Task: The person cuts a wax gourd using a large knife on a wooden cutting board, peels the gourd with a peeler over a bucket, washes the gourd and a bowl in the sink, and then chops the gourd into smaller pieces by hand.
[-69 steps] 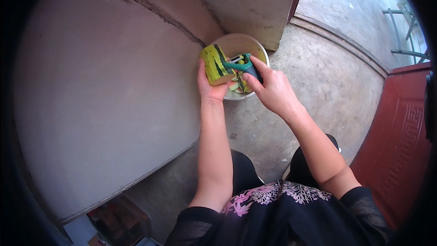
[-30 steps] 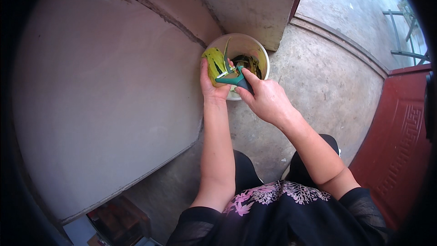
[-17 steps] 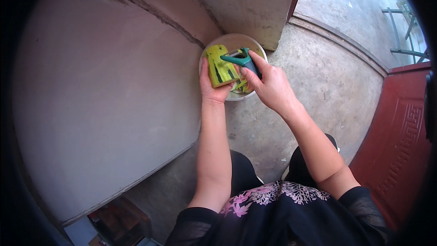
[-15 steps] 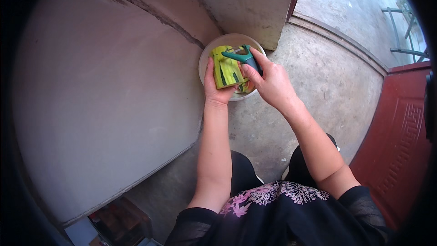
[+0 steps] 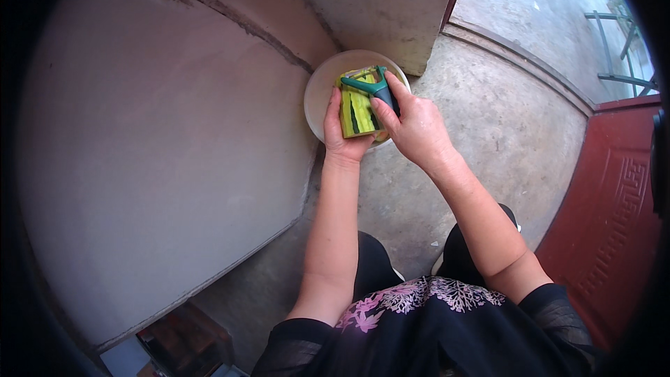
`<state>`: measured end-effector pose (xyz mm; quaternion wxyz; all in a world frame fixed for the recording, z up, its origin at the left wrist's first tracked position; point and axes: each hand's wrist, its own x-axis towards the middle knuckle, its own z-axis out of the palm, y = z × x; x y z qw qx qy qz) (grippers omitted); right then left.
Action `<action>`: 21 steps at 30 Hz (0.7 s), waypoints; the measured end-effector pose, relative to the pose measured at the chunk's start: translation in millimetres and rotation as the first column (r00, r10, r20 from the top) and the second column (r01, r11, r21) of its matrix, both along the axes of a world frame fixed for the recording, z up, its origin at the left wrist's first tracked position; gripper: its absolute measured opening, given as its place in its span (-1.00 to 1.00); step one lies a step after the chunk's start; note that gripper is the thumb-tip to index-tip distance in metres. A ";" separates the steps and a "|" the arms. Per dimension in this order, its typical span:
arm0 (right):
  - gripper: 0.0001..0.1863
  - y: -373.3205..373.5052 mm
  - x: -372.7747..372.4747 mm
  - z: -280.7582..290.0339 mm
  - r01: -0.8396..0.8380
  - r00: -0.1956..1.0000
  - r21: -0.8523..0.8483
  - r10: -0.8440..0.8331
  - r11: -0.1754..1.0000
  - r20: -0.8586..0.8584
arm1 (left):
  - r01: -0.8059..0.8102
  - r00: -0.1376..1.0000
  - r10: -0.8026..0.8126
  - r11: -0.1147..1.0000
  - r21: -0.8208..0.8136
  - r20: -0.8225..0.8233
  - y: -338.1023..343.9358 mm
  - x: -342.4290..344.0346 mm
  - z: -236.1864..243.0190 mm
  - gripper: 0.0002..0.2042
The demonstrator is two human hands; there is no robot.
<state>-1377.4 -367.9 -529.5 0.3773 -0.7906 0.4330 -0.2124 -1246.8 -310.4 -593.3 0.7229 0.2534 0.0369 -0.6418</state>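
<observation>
My left hand (image 5: 342,129) is wrapped round the left side and bottom of a thick piece of yellow-green gourd or squash (image 5: 356,108) with dark green stripes. In my right hand (image 5: 417,124) is a vegetable peeler (image 5: 370,87) with a green head and a dark handle. Its blade lies across the upper end of the piece, apparently touching it. Both hands are over a pale round bucket (image 5: 320,77). Some peelings show low in the bucket beside the piece; the rest of its inside is hidden.
The bucket stands in the corner where a pale wall (image 5: 174,132) meets a projecting block (image 5: 391,7). Concrete floor (image 5: 502,119) stretches right to a door sill (image 5: 516,56). A red embossed door (image 5: 607,216) stands at the right. Boxed items (image 5: 185,342) sit at lower left.
My left hand and the gourd piece have shifted slightly right, toward the peeler. The peeler has stayed near the piece's upper end, and the peelings in the bucket are more covered.
</observation>
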 end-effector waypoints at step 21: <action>-0.46 13.1 -16.4 14.3 -0.160 0.987 0.147 0.163 0.976 -0.006 | -0.335 0.939 0.325 0.938 0.088 0.108 2.3 36.2 -12.7 -0.57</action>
